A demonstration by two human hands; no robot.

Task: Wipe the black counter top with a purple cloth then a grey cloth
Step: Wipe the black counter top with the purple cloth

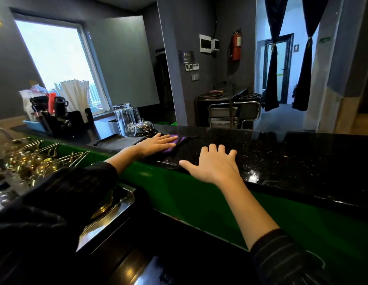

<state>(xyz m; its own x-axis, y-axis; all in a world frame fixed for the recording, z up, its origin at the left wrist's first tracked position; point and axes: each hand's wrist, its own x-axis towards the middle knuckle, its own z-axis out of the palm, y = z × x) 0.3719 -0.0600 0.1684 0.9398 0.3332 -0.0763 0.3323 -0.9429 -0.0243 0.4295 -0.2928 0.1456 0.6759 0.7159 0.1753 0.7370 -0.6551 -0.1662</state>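
The black speckled counter top (281, 153) runs across the view above a green front panel. My left hand (156, 144) lies flat, fingers straight, pressing on the purple cloth (175, 143), which shows only past and under my fingers. A folded grey cloth (117, 143) lies on the counter just left of that hand, beside my forearm. My right hand (211, 163) rests flat on the bare counter near its front edge, fingers spread, holding nothing.
A glass beer pitcher (127, 118) and a metal call bell (145, 128) stand just behind the cloths. A caddy with straws and bar tools (53, 110) sits at the far left. Brass utensils (35, 159) lie in the lower work area at left.
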